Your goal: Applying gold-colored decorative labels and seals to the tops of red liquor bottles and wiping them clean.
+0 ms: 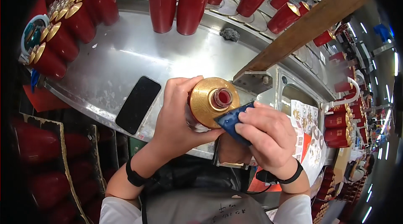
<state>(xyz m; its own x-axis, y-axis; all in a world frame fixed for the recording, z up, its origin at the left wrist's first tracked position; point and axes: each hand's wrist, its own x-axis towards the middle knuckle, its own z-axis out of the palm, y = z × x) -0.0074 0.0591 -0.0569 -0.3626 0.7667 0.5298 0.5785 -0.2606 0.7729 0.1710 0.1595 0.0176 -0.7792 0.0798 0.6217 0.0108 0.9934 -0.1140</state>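
Note:
A red bottle with a gold shoulder [205, 93] and an uncapped glass neck is in front of me, seen from above. My left hand [174, 112] wraps round its left side. In my right hand [268, 133] is a dark blue squeegee-like scraper [231, 122], pinched between fingers and thumb. The scraper's edge lies against the gold shoulder, below and right of the neck. A black phone [138, 105] lies on the metal table just left of my left hand.
Red bottles with gold tops [163, 5] stand along the table's back and left [79, 21]. A dark scouring pad [230, 34] lies at the back. A wooden beam [302, 26] slants in from upper right to a metal bracket [253, 82]. Printed sheets [304, 119] lie at right.

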